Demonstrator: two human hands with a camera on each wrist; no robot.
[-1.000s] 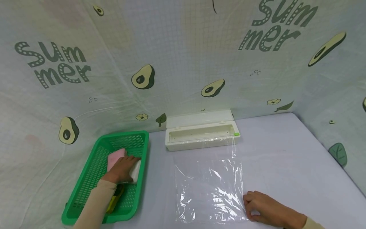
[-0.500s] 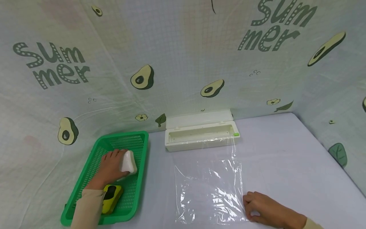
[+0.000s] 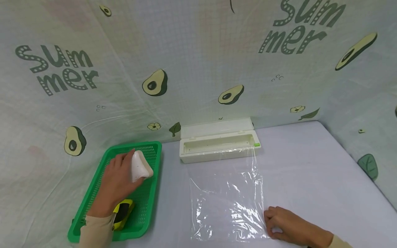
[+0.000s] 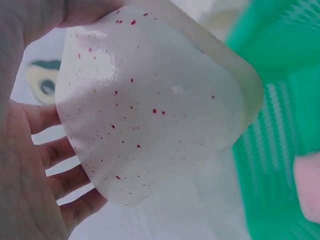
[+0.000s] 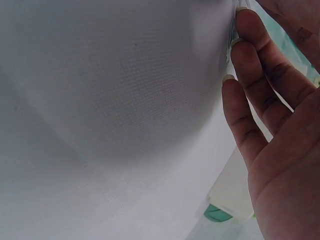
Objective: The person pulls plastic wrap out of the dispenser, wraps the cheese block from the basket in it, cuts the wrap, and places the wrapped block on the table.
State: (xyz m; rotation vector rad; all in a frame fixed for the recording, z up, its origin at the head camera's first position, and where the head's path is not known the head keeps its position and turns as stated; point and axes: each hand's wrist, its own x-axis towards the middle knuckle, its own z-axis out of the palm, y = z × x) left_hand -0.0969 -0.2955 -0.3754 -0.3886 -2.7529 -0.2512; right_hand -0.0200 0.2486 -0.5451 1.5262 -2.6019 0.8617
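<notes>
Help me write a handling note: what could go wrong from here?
The glossy white red-speckled rounded object could slip from the left hand, which grips it by its edges, and fall into the green plastic basket. The wrinkled clear plastic film might crease further if the right hand shifts at its edge. A tug could drag the long, open white box it reaches.

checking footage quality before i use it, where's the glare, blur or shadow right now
Head view: bright glare streaks on the clear plastic film; left wrist view: a shiny highlight on the speckled white block, with the green basket and pink item out of focus; right wrist view: a dim grey area, perhaps shadow, across the pale surface.
</notes>
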